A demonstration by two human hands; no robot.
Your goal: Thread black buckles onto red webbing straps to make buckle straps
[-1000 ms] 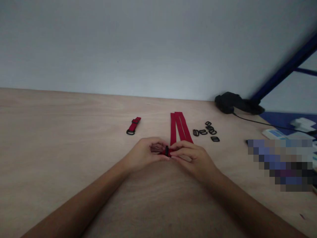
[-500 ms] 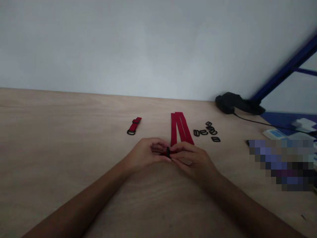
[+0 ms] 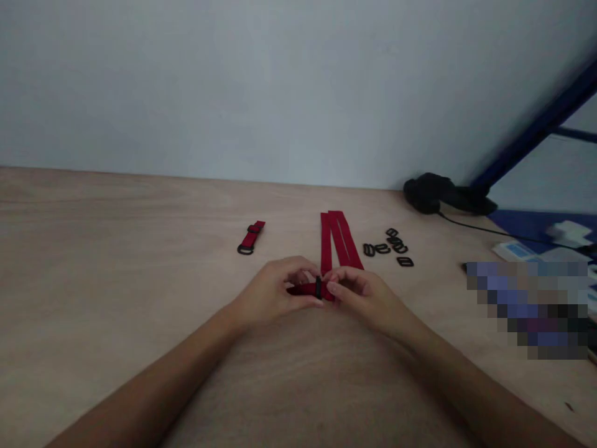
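Red webbing [image 3: 303, 289] is running, it seems, through a black slider [image 3: 318, 287]. Left of the slider, the left hand [image 3: 275, 287] is curling round the band; whether its fingertips are pressing on anything, I cannot tell. Right of the slider, the right hand [image 3: 373, 297] is pinching the webbing between thumb and fingers. Probably the person is threading or adjusting, with the next move calling for even tension and an untwisted band. Just beyond the slider, flat red straps [image 3: 339, 244] are lying close behind the right fingers, perhaps crowding them. Farther left of it, a buckled strap [image 3: 252, 237] is resting; farther right, loose black buckles [image 3: 396, 241] are lying.
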